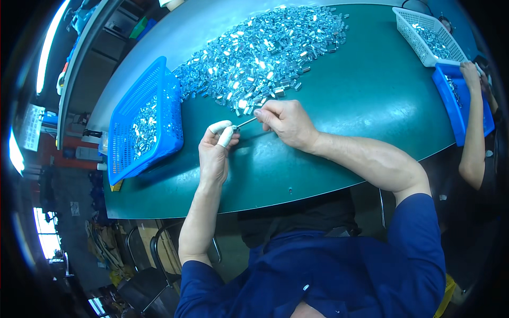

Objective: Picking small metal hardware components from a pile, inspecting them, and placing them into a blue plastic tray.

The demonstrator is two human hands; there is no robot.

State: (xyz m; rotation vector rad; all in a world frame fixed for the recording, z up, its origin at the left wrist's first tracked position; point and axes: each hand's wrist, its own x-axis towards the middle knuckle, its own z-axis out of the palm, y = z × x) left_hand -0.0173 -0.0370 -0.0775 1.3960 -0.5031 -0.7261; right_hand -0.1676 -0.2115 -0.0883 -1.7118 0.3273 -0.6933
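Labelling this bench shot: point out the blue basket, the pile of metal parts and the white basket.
blue basket [159, 79]: head view, on its upper rim.
pile of metal parts [265, 50]: head view, on the middle of the heap.
white basket [408, 32]: head view, on its left wall.

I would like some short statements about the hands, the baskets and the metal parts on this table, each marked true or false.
1. The left hand wears white finger covers on two fingertips. True.
2. The right hand holds a thin metal rod that points toward the left hand. True.
3. The blue basket on the person's left is empty. False: it holds shiny metal parts.
4. The pile of metal parts lies loose on the green table. True.
5. The white basket stands beside the left hand. False: it stands at the far right of the table, near another person's hand.
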